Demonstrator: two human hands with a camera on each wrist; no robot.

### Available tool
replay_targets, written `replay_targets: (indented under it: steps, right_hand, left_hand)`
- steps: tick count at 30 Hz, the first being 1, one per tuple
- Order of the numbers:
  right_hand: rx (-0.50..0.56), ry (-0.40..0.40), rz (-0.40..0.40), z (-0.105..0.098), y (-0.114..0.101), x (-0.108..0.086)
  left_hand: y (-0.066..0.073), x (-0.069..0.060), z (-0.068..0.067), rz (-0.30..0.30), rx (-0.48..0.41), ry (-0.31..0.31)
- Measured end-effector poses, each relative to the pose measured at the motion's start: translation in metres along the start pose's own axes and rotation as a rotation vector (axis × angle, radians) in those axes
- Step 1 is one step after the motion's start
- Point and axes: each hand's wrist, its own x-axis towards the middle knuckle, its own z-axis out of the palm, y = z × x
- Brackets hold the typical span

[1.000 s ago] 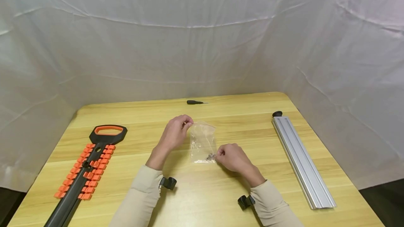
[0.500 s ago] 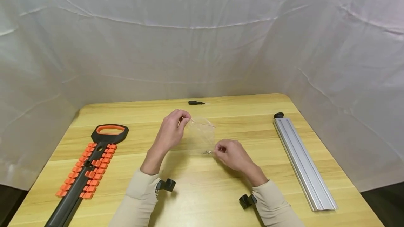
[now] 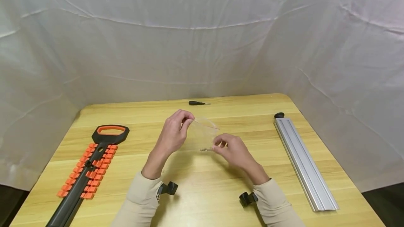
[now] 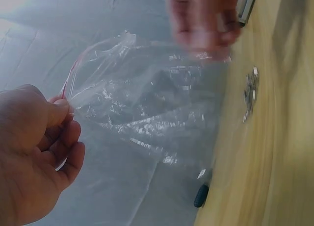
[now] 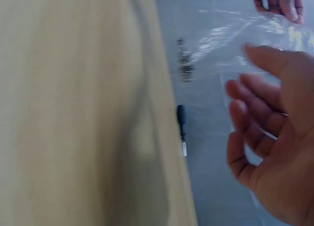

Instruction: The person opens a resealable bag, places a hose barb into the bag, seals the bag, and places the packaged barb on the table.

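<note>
A clear zip-top bag with a red seal line hangs over the middle of the wooden table. My left hand pinches its top left corner between thumb and fingers. Several small metal pieces, seemingly screws, lie gathered at the bag's bottom. Beside the lower right part of the bag is my right hand. In the right wrist view, the right hand's thumb stands apart from its loosely bent fingers, with nothing visible between them. That hand is blurred in the left wrist view.
A black screwdriver lies near the table's back edge. On the left rests a black handled tool lined with orange clips. A silver metal rail with a black knob lies on the right. Pale curtains surround the table.
The bag has risen from lying flatter on the table to hanging, and the small metal pieces have shifted up with it. The right hand has moved slightly up and left; its fingers look looser.
</note>
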Motion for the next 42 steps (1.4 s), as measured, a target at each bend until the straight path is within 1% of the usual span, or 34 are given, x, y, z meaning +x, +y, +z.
replay_targets:
  steps: [2,5,9,12,15,18,20,22,24,25,27,28,30,31,33,35,37,38,40,42]
  right_hand:
    - [0.070,0.053,0.012,-0.004,-0.004,0.004]
    - [0.129,0.140,-0.003,-0.009,-0.007,0.009]
    - [0.153,0.227,-0.047,-0.013,-0.009,0.014]
    - [0.147,0.258,-0.093,-0.016,-0.007,0.016]
    - [0.142,0.262,-0.132,-0.018,-0.007,0.017]
    - [0.157,0.266,-0.139,-0.022,-0.008,0.019]
    - [0.181,0.271,-0.122,-0.024,-0.010,0.020]
    - [0.211,0.274,-0.088,-0.027,-0.012,0.021]
    - [0.242,0.273,-0.048,-0.029,-0.014,0.022]
    - [0.254,0.269,-0.032,-0.030,-0.016,0.023]
    - [0.274,0.259,0.006,-0.032,-0.019,0.024]
    - [0.280,0.253,0.026,-0.032,-0.021,0.024]
    - [0.284,0.243,0.052,-0.038,-0.033,0.022]
    - [0.278,0.242,0.062,-0.041,-0.040,0.022]
    - [0.272,0.245,0.063,-0.043,-0.042,0.022]
    - [0.253,0.247,0.046,-0.046,-0.043,0.022]
    - [0.219,0.247,0.029,-0.045,-0.034,0.024]
    - [0.195,0.246,0.015,-0.045,-0.029,0.025]
    - [0.127,0.239,-0.016,-0.048,-0.029,0.025]
    - [0.059,0.244,-0.064,-0.051,-0.030,0.025]
  left_hand:
    - [0.001,0.000,0.000,0.002,-0.012,0.002]
    - [0.001,-0.001,0.001,-0.005,-0.023,0.005]
    - [0.000,-0.003,0.002,-0.013,-0.030,0.019]
    - [0.000,-0.004,0.003,-0.014,-0.033,0.026]
    - [-0.001,-0.004,0.002,-0.012,-0.035,0.032]
    - [-0.004,-0.004,0.002,-0.020,-0.054,0.022]
    - [-0.008,-0.004,0.002,-0.045,-0.095,-0.003]
    - [-0.015,-0.005,0.004,-0.093,-0.157,-0.055]
    - [-0.023,-0.007,0.007,-0.155,-0.202,-0.142]
    - [-0.028,-0.008,0.009,-0.186,-0.220,-0.200]
    - [-0.035,-0.011,0.014,-0.228,-0.210,-0.325]
    - [-0.038,-0.013,0.017,-0.238,-0.192,-0.380]
    - [-0.042,-0.016,0.021,-0.242,-0.151,-0.464]
    - [-0.042,-0.017,0.023,-0.244,-0.130,-0.487]
    - [-0.043,-0.018,0.025,-0.249,-0.096,-0.495]
    - [-0.043,-0.019,0.026,-0.259,-0.079,-0.485]
    - [-0.043,-0.019,0.026,-0.266,-0.068,-0.468]
    - [-0.044,-0.020,0.026,-0.267,-0.063,-0.457]
    - [-0.044,-0.020,0.026,-0.269,-0.056,-0.440]
    - [-0.044,-0.021,0.026,-0.268,-0.044,-0.424]
